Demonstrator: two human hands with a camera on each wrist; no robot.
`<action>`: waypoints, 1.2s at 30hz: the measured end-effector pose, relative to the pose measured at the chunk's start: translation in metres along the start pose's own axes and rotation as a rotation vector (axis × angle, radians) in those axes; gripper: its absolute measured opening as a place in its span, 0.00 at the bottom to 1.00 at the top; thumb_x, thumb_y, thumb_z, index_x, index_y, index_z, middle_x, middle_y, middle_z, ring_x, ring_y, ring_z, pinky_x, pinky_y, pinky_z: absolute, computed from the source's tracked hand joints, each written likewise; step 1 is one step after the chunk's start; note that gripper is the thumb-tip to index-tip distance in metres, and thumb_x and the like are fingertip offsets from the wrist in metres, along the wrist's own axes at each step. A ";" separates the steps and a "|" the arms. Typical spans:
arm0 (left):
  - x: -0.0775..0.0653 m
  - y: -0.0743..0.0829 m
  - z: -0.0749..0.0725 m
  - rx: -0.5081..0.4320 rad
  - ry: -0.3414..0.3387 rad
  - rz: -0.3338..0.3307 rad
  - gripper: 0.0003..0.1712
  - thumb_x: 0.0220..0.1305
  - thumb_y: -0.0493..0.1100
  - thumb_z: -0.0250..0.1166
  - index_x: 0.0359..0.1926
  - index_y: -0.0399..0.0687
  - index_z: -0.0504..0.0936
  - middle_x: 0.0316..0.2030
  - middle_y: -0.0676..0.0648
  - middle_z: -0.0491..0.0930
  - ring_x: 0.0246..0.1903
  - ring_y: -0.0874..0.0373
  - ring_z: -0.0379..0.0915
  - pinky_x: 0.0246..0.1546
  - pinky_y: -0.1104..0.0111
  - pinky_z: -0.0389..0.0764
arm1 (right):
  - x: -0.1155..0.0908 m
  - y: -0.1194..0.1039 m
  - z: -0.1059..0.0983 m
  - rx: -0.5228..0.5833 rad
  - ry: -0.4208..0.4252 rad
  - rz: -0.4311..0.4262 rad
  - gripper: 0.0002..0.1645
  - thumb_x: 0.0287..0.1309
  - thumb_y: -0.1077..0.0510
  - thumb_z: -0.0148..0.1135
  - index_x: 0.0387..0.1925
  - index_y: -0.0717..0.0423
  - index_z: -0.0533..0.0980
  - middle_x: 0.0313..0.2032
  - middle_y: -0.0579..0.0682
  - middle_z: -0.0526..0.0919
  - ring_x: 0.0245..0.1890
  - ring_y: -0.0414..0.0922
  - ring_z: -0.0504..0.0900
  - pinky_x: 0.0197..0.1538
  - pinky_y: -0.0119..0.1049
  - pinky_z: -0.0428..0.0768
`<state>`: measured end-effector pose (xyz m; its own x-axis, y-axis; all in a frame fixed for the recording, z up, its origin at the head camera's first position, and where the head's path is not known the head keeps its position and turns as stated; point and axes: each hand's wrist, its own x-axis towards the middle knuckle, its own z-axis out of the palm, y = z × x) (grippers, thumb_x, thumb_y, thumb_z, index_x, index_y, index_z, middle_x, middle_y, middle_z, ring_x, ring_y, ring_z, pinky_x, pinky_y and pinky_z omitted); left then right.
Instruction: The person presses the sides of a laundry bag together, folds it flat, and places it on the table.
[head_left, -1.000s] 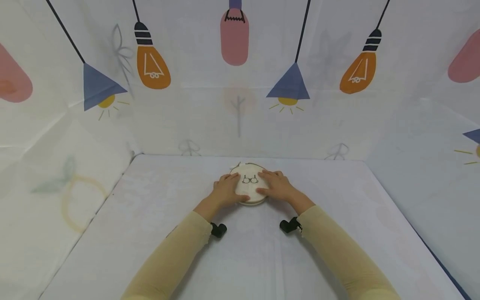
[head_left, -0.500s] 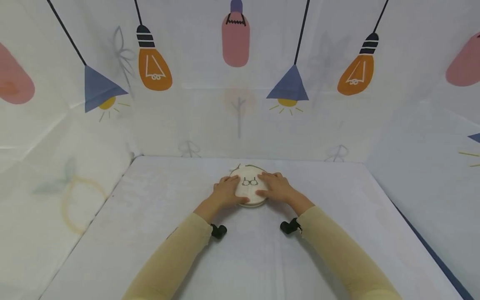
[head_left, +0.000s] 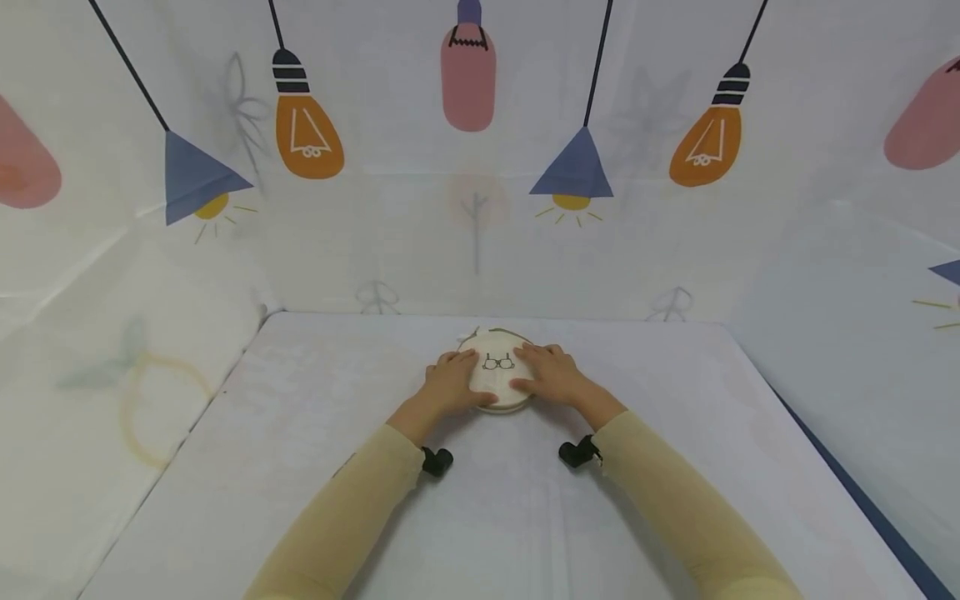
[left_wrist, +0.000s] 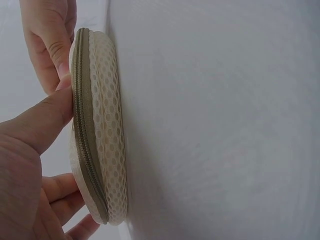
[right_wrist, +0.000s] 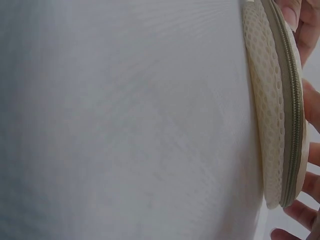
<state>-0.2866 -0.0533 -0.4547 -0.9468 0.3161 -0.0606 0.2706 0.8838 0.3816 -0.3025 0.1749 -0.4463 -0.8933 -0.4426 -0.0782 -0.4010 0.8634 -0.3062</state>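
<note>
A round cream zippered mesh pouch (head_left: 495, 387) lies on the white table, a pair of glasses printed on its top. My left hand (head_left: 450, 383) holds its left side, the thumb on the near top rim and the fingers over the side edge. On the opposite side my right hand (head_left: 557, 375) grips the rim with fingers spread over the top and edge. In the left wrist view the olive zipper (left_wrist: 82, 115) runs closed along the side above the mesh (left_wrist: 107, 125). The right wrist view shows the mesh wall (right_wrist: 267, 110) against the table surface.
The white table (head_left: 495, 517) spreads out around the pouch, its back edge just behind it. A white cloth wall (head_left: 420, 233) printed with lamps and bulbs rises behind and at both sides. Dark wrist camera mounts (head_left: 577, 452) stick out below the sleeves.
Both hands and the pouch stay in place. Only the head view shifts slightly.
</note>
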 end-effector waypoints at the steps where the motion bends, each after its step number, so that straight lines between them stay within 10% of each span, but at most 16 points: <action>1: 0.000 0.000 0.000 -0.001 -0.002 0.000 0.56 0.57 0.70 0.68 0.76 0.44 0.60 0.75 0.47 0.58 0.73 0.43 0.50 0.67 0.42 0.58 | 0.000 0.000 0.000 -0.001 -0.002 0.002 0.46 0.66 0.34 0.57 0.76 0.54 0.59 0.76 0.59 0.56 0.69 0.66 0.58 0.68 0.65 0.59; 36: -0.001 -0.006 -0.004 -0.002 0.036 0.052 0.53 0.60 0.68 0.67 0.76 0.45 0.60 0.75 0.46 0.59 0.73 0.44 0.52 0.67 0.45 0.61 | 0.001 0.005 0.000 0.064 0.061 0.000 0.46 0.65 0.36 0.60 0.75 0.56 0.61 0.75 0.60 0.57 0.69 0.66 0.59 0.69 0.64 0.59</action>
<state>-0.2879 -0.0609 -0.4531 -0.9372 0.3488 -0.0070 0.3193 0.8657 0.3855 -0.3055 0.1785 -0.4478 -0.9047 -0.4256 -0.0205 -0.3893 0.8453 -0.3660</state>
